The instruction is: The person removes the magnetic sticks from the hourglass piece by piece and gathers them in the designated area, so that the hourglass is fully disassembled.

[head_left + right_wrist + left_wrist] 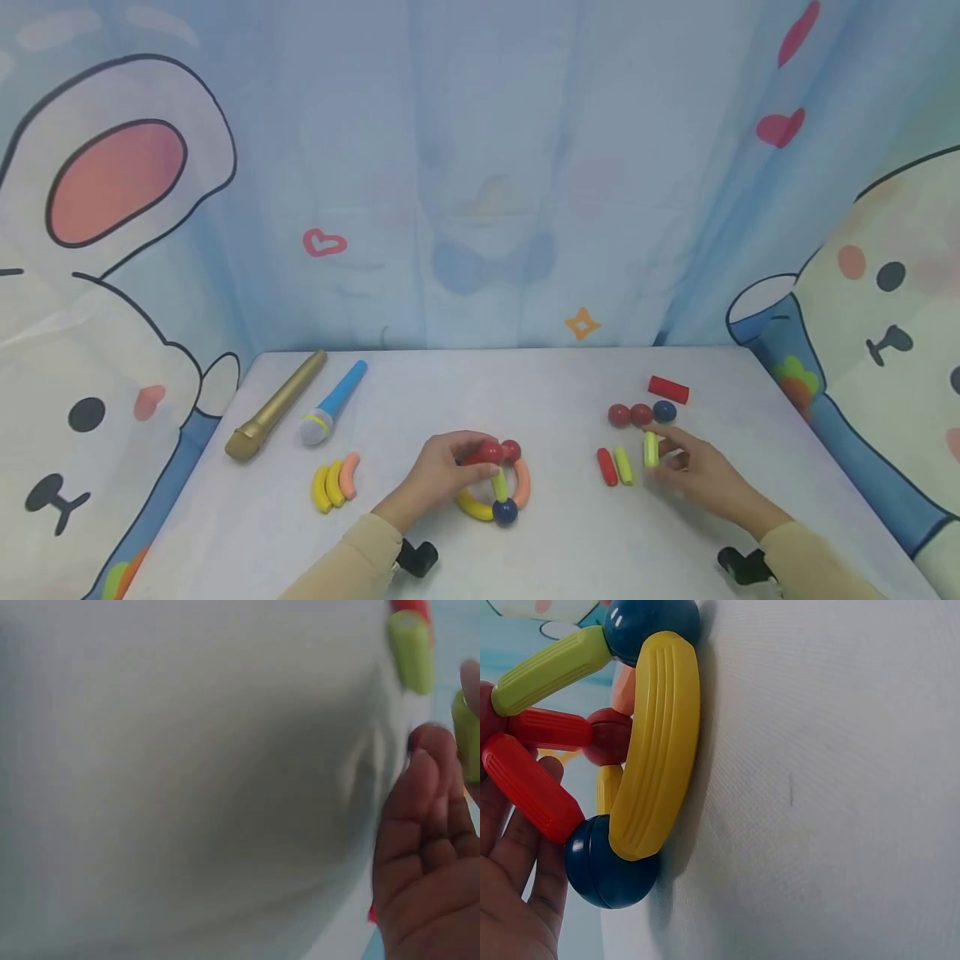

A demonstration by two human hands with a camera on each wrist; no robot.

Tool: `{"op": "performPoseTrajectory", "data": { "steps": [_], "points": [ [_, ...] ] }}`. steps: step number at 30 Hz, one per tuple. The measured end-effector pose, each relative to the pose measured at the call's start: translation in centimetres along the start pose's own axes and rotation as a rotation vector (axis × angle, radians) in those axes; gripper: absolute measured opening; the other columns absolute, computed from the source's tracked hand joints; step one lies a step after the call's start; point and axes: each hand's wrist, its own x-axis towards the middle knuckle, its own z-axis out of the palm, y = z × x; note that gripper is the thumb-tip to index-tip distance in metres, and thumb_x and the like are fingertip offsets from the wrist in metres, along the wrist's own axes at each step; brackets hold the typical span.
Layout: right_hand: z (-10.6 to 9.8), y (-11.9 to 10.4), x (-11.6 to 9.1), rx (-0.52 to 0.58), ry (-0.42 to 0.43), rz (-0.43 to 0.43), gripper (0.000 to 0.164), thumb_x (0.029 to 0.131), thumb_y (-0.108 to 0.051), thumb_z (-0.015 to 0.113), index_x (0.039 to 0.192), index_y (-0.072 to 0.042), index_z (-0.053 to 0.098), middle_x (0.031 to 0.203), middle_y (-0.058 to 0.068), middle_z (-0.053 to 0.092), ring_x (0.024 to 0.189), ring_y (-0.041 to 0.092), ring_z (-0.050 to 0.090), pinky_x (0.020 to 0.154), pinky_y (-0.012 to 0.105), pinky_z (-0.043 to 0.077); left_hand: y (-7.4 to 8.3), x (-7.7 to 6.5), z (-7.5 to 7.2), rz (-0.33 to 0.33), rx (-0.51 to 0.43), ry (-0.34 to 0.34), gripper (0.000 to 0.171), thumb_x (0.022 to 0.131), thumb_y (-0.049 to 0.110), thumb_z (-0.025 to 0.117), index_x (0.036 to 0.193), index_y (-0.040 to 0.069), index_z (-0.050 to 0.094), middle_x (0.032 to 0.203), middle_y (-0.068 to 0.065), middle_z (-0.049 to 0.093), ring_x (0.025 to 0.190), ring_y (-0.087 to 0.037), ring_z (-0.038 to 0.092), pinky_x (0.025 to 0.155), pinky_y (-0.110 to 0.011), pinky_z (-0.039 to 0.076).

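Note:
My left hand holds a toy structure of magnetic balls and rods by the red ball at its top. In the left wrist view, a curved yellow rod joins two blue balls at the base. Two red rods and a yellow-green rod slope up to the top ball. My right hand pinches a loose yellow-green rod between thumb and fingertip, upright above the table. Just left of it lie a red rod and another yellow-green rod.
Behind the right hand are two red balls, a blue ball and a red rod. Curved yellow rods and a curved pink one lie left. Gold and blue toy microphones lie farther back. A curtain hangs behind.

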Motion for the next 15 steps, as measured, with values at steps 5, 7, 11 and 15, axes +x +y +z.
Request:
{"op": "performPoseTrajectory", "data": {
  "steps": [5,7,11,15],
  "points": [
    [0.6,1.3,0.2,-0.089,-0.071,0.028,0.074,0.080,-0.028,0.085,0.143,-0.009,0.051,0.097,0.005,0.054,0.086,0.021,0.051,0.068,0.030,0.051,0.0,-0.1,-0.1,-0.004,-0.006,-0.005,0.041,0.083,0.028,0.083,0.121,0.024,0.070,0.117,0.013,0.068,0.114,-0.016,0.061,0.100,-0.044,0.048],
    [0.9,1.1,0.3,-0.105,-0.086,0.019,0.076,0.078,-0.029,0.086,0.143,-0.011,0.052,0.094,0.004,0.052,0.085,0.021,0.049,0.066,0.029,0.048,0.0,-0.1,-0.1,-0.007,-0.007,-0.007,0.041,0.082,0.026,0.083,0.121,0.025,0.070,0.117,0.013,0.068,0.115,-0.017,0.061,0.101,-0.045,0.047],
    [1.2,1.0,0.4,-0.117,-0.097,0.018,0.077,0.077,-0.029,0.086,0.144,-0.013,0.051,0.092,0.003,0.049,0.083,0.020,0.048,0.062,0.028,0.045,-0.1,0.0,0.1,-0.012,0.020,-0.020,0.042,0.081,0.024,0.085,0.120,0.025,0.069,0.117,0.013,0.067,0.116,-0.017,0.060,0.101,-0.045,0.047],
    [1.5,1.4,0.5,-0.108,-0.082,0.025,0.080,0.077,-0.028,0.087,0.146,-0.013,0.049,0.093,0.003,0.050,0.081,0.020,0.047,0.061,0.027,0.043,-0.3,0.2,0.3,-0.023,0.069,-0.038,0.045,0.080,0.025,0.085,0.122,0.025,0.067,0.116,0.013,0.066,0.115,-0.017,0.059,0.100,-0.044,0.048]
  ]
}}
